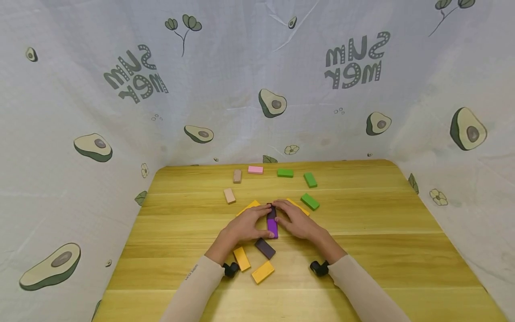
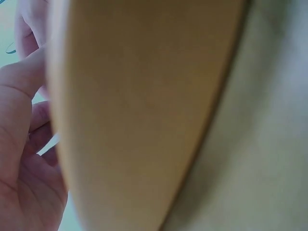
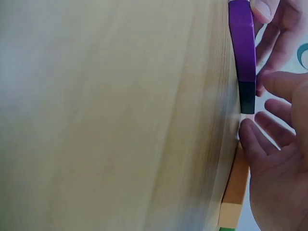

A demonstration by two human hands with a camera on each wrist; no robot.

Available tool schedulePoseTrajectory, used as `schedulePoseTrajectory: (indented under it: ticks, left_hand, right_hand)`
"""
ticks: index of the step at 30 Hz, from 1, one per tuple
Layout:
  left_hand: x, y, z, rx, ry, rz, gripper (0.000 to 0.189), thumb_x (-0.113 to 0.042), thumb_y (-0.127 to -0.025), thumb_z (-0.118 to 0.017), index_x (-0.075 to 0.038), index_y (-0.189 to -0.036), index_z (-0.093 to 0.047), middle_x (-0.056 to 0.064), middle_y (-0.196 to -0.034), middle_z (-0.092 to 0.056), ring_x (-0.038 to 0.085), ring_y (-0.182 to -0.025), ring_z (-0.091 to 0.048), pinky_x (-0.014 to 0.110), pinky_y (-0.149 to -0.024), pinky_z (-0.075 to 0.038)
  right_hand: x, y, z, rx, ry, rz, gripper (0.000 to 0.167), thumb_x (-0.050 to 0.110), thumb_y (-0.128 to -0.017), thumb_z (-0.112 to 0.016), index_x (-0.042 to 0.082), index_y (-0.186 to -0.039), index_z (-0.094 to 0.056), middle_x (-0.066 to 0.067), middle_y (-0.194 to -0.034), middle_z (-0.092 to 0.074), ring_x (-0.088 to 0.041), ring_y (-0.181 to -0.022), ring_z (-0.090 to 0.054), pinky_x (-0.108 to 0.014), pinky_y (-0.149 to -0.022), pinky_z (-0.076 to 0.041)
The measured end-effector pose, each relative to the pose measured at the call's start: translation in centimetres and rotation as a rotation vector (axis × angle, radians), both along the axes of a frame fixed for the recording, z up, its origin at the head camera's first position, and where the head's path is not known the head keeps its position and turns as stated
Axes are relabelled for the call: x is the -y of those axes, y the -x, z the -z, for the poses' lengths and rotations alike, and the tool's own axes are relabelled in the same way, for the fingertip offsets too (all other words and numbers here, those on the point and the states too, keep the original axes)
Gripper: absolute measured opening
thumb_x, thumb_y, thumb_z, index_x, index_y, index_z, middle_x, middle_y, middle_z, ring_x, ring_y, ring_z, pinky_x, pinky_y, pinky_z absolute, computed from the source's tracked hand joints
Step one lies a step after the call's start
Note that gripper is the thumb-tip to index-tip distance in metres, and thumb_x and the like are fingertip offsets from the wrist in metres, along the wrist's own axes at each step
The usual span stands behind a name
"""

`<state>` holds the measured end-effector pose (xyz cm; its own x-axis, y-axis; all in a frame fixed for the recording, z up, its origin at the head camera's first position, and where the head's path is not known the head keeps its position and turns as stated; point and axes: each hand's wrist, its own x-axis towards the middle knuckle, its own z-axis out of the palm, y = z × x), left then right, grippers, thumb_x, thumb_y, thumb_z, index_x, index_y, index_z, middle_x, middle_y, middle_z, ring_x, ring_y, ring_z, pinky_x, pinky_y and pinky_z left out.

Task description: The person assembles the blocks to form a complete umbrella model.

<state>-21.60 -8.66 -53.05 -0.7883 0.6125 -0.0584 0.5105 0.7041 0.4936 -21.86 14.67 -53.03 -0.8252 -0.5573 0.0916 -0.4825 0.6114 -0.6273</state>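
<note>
A purple block [image 1: 272,228] and a dark block [image 1: 271,212] lie end to end in a row on the table. My left hand [image 1: 246,223] curves along the row's left side. Its thumb touches the near end of the purple block and its fingertips rest by the far end of the dark one. On the other side is my right hand [image 1: 297,220], its thumb beside the joint between the two blocks and its fingers loosely bent near the dark block's far end. The right wrist view shows this row side-on, with the right fingertips [image 3: 246,126] just past its dark end.
Yellow blocks [image 1: 263,272] lie near both forearms and partly behind the hands. Another dark block [image 1: 265,248] sits in front of the row. Green blocks [image 1: 310,201], a pink block [image 1: 255,170] and tan blocks [image 1: 230,196] are spread farther back. A printed cloth [image 1: 225,107] surrounds the table.
</note>
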Motion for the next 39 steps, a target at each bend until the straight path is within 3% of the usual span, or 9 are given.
schedulePoseTrajectory:
  ticks: [5, 15, 21, 28, 39]
  left_hand:
    - [0.1, -0.1, 0.1, 0.014, -0.004, -0.021, 0.084, -0.057, -0.092, -0.071, -0.017, -0.160, -0.041, 0.000, -0.165, -0.040, 0.021, -0.151, -0.041, 0.038, -0.122, -0.038]
    - [0.1, -0.3, 0.0, 0.022, -0.027, -0.034, 0.080, -0.051, -0.094, -0.072, -0.019, -0.160, -0.040, -0.003, -0.165, -0.039, 0.022, -0.150, -0.042, 0.040, -0.122, -0.038]
    - [0.0, -0.4, 0.0, 0.030, -0.028, -0.046, 0.078, -0.050, -0.095, -0.071, -0.020, -0.160, -0.040, -0.002, -0.164, -0.041, 0.023, -0.149, -0.043, 0.042, -0.121, -0.039]
    - [0.1, -0.2, -0.1, 0.002, -0.034, -0.039, 0.077, -0.051, -0.094, -0.072, -0.019, -0.158, -0.044, 0.000, -0.163, -0.043, 0.023, -0.149, -0.044, 0.041, -0.122, -0.039]
    - [0.0, -0.2, -0.2, 0.009, -0.038, -0.046, 0.073, -0.042, -0.094, -0.074, -0.019, -0.158, -0.045, -0.002, -0.163, -0.043, 0.021, -0.149, -0.043, 0.038, -0.123, -0.037]
  right_hand:
    - [-0.5, -0.8, -0.2, -0.025, -0.005, -0.024, 0.056, 0.023, -0.102, -0.065, 0.004, -0.153, -0.048, -0.014, -0.160, -0.043, -0.036, -0.149, -0.042, -0.056, -0.121, -0.036]
    - [-1.0, -3.6, -1.4, 0.059, 0.009, -0.005, 0.075, 0.039, -0.093, -0.076, 0.015, -0.156, -0.045, -0.008, -0.164, -0.038, -0.033, -0.151, -0.039, -0.059, -0.120, -0.037]
    - [-1.3, -5.5, -1.8, -0.001, -0.004, -0.030, 0.073, 0.041, -0.091, -0.078, 0.016, -0.153, -0.050, -0.005, -0.158, -0.046, -0.031, -0.146, -0.045, -0.058, -0.116, -0.042]
    - [-1.0, -7.4, -1.8, 0.013, 0.006, -0.049, 0.069, 0.041, -0.092, -0.078, 0.016, -0.151, -0.052, -0.006, -0.154, -0.050, -0.029, -0.143, -0.049, -0.056, -0.114, -0.045]
    - [0.2, -8.7, -0.8, -0.022, 0.054, -0.116, 0.058, 0.032, -0.094, -0.077, 0.015, -0.145, -0.057, 0.001, -0.145, -0.057, -0.019, -0.134, -0.056, -0.047, -0.112, -0.049]
